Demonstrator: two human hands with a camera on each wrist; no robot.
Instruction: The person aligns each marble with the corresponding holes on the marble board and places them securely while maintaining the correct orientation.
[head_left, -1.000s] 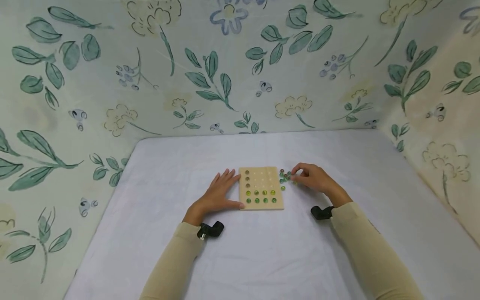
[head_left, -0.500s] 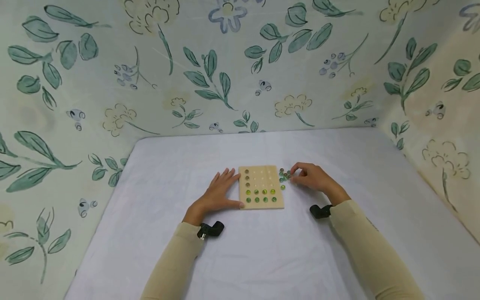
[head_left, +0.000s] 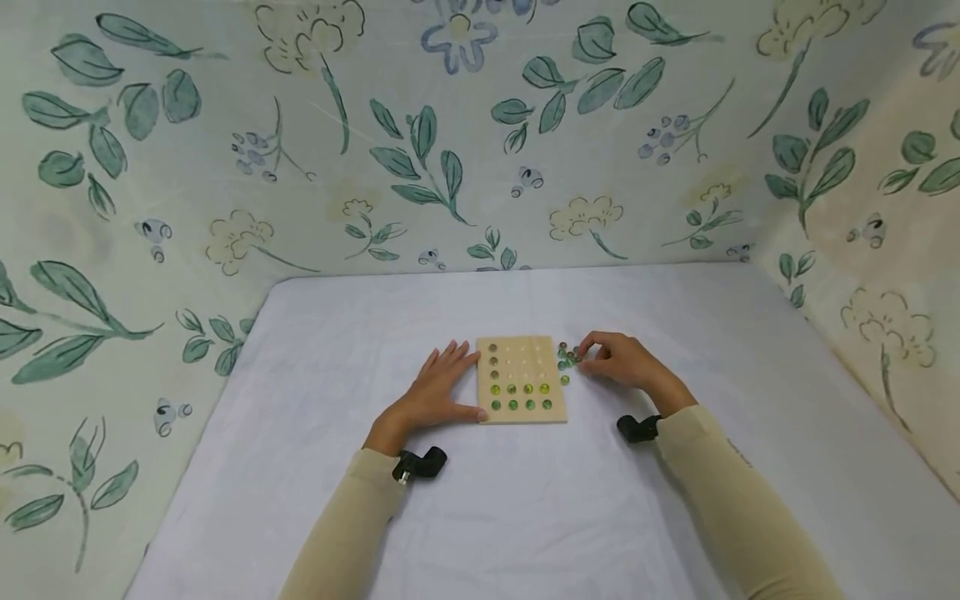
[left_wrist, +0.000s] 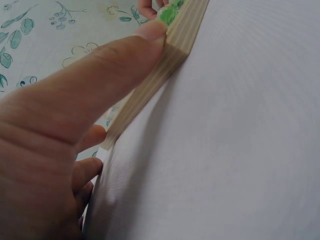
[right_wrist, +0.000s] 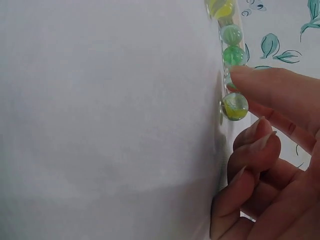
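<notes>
A square wooden board lies on the white table, with glass marbles in its two front rows and left column. My left hand rests spread along its left side. In the left wrist view the thumb presses the board's corner beside a green marble. Right of the board is a small cluster of loose marbles. There my right hand has its thumb and forefinger bent together. In the right wrist view its thumb covers part of a marble; a yellow-green marble sits close by.
White cloth covers the table around the board. Behind it stands a wall with a leaf and flower print. A black wrist camera is worn on the left wrist, another camera on the right.
My right hand has shifted slightly left at the loose marbles. A yellowish marble seen under it a second ago is out of sight in the head view. The left hand stays put.
</notes>
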